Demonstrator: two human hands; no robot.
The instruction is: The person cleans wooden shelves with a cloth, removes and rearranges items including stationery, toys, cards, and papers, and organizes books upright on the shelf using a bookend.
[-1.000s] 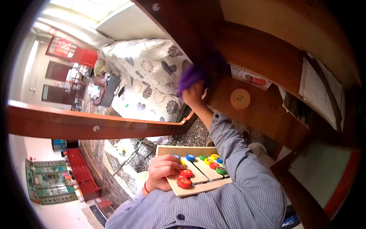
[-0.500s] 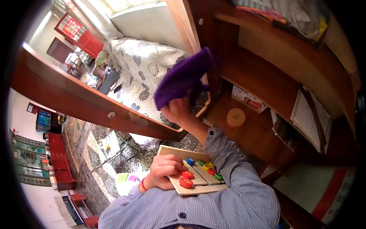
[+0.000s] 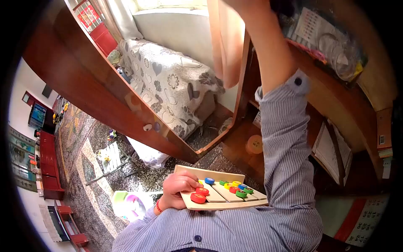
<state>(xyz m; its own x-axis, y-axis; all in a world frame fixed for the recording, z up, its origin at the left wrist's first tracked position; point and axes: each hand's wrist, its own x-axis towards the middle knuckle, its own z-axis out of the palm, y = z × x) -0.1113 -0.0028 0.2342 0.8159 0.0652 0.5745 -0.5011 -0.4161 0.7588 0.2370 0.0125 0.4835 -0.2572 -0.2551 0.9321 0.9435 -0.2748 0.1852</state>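
Left hand (image 3: 178,190) is clamped on the left end of a wooden board (image 3: 222,174), located in front of the striped shirt (image 3: 176,231). The board carries coloured discs; 2 red discs (image 3: 200,195) sit just beside the fingers. Right hand (image 3: 245,5) is raised at the upper edge, partly cut off, near a dark item (image 3: 283,6); whether it grips anything cannot be determined. A plastic package (image 3: 331,44) lies nearby.
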